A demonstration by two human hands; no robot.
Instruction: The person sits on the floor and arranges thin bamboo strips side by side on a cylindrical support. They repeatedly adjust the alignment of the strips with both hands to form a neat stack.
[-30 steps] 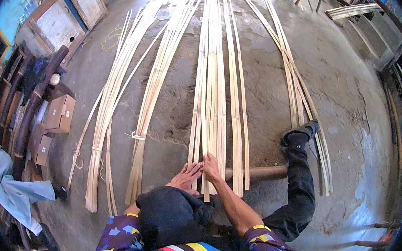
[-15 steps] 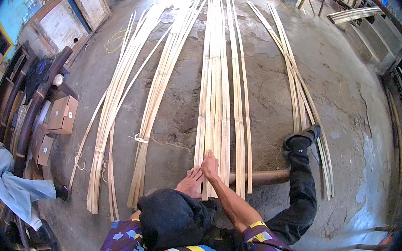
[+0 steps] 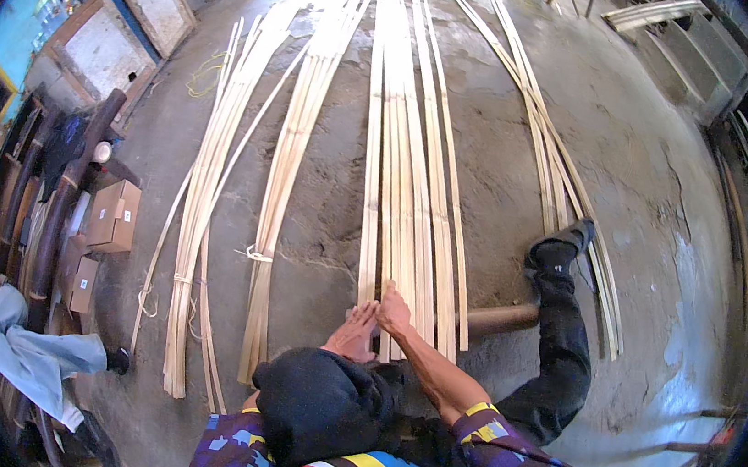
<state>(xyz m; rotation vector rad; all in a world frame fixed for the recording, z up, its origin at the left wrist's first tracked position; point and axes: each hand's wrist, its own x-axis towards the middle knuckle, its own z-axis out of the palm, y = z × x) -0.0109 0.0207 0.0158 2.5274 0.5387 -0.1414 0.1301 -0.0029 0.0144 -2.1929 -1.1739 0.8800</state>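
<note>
Long pale split-bamboo strips [image 3: 404, 191] lie side by side on the floor in front of me, running away from my body. My left hand [image 3: 352, 332] rests flat with fingers stretched at the near end of the leftmost strip [image 3: 368, 233]. Close beside it, my right hand [image 3: 395, 312] is closed over the near part of the strips, its fingers curled. Whatever those fingers grip is hidden. A narrow dark gap shows between the leftmost strip and the others just beyond my hands. A round brown pole [image 3: 501, 318] lies crosswise under the strips.
Two more strip bundles lie to the left, one tied with a pale band [image 3: 258, 255]. Crossed strips [image 3: 546, 142] lie at right, by my sandalled foot [image 3: 562, 244]. Cardboard boxes [image 3: 113, 216] and dark poles stand at left, near another person's leg [image 3: 43, 348].
The leftmost strip now stands slightly apart from its neighbours near my hands. My left hand has shifted a little forward. The whole view has tilted slightly.
</note>
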